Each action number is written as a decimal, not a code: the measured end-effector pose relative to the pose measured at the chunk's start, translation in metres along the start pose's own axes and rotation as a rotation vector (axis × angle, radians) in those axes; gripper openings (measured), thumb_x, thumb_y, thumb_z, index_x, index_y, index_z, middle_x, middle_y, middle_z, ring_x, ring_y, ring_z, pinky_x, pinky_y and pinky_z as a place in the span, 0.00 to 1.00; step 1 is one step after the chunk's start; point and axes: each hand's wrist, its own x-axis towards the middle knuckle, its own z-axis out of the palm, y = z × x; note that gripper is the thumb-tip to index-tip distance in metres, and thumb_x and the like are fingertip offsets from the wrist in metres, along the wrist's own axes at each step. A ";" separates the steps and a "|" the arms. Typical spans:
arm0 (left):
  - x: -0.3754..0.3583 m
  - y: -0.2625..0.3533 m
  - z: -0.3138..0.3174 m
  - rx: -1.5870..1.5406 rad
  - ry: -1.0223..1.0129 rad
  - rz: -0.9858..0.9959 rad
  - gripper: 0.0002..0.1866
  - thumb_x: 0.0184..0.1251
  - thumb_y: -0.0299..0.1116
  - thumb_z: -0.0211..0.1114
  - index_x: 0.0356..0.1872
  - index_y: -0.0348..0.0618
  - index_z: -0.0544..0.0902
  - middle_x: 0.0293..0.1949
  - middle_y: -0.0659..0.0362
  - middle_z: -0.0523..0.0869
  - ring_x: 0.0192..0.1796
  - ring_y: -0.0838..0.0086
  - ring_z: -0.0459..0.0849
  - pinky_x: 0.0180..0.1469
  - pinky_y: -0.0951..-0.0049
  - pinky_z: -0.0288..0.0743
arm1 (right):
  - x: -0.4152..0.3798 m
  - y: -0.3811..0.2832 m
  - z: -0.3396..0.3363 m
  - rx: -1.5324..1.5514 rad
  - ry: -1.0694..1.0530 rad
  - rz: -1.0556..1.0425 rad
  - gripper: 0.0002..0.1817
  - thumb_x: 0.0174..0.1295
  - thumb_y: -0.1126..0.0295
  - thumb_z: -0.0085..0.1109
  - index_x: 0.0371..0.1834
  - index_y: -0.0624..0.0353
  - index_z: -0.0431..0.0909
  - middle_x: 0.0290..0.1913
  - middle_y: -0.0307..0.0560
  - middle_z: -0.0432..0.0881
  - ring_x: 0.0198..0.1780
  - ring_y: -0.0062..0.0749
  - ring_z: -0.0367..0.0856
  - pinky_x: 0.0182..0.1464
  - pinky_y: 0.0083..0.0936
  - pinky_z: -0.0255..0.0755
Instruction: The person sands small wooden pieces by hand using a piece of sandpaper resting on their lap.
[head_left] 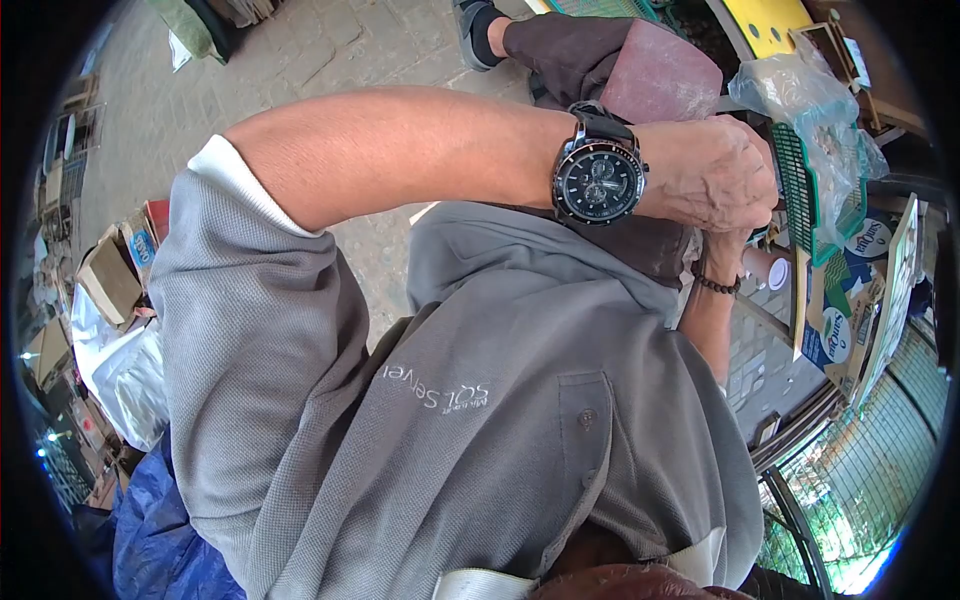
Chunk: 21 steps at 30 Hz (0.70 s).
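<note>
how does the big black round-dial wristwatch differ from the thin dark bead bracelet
The wristwatch is wide, with a round dial and broad strap; the bead bracelet is a thin string of small beads. The wristwatch sits on the left wrist, dial in view; the bead bracelet circles the right wrist, partly hidden. Both are dark.

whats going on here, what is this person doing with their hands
The person is looking down at their own grey shirt, with both hands brought together in front of the chest. The left hand, with a watch on its wrist, is closed in a fist right over the right hand, which wears a bead bracelet. Whatever they hold, if anything, is hidden. A green mesh basket and a plastic bag sit just beyond the hands.
</note>
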 end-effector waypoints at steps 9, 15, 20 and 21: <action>0.001 -0.001 -0.003 -0.012 0.033 -0.042 0.06 0.65 0.38 0.60 0.36 0.49 0.78 0.36 0.62 0.81 0.41 0.72 0.82 0.43 0.73 0.77 | -0.002 -0.004 0.002 0.023 0.048 -0.015 0.20 0.64 0.68 0.69 0.55 0.66 0.79 0.52 0.49 0.84 0.52 0.34 0.82 0.54 0.30 0.75; 0.002 -0.002 0.000 -0.050 0.070 -0.060 0.07 0.65 0.39 0.60 0.37 0.49 0.76 0.34 0.63 0.78 0.39 0.73 0.81 0.39 0.73 0.76 | -0.009 -0.011 -0.002 0.035 0.065 -0.028 0.19 0.64 0.68 0.69 0.55 0.66 0.79 0.51 0.49 0.84 0.52 0.34 0.82 0.54 0.30 0.75; 0.001 -0.002 0.002 -0.046 0.049 -0.065 0.08 0.65 0.40 0.61 0.36 0.50 0.76 0.31 0.65 0.76 0.37 0.73 0.81 0.37 0.72 0.74 | -0.004 -0.008 0.009 0.045 0.074 -0.032 0.19 0.64 0.69 0.69 0.54 0.66 0.79 0.51 0.49 0.84 0.51 0.35 0.83 0.53 0.30 0.75; 0.001 -0.002 0.003 -0.029 0.054 -0.057 0.07 0.65 0.40 0.61 0.36 0.51 0.76 0.31 0.64 0.76 0.37 0.73 0.81 0.37 0.72 0.74 | -0.005 -0.010 0.009 0.047 0.074 -0.031 0.19 0.64 0.69 0.69 0.54 0.66 0.80 0.51 0.49 0.84 0.51 0.35 0.83 0.53 0.30 0.75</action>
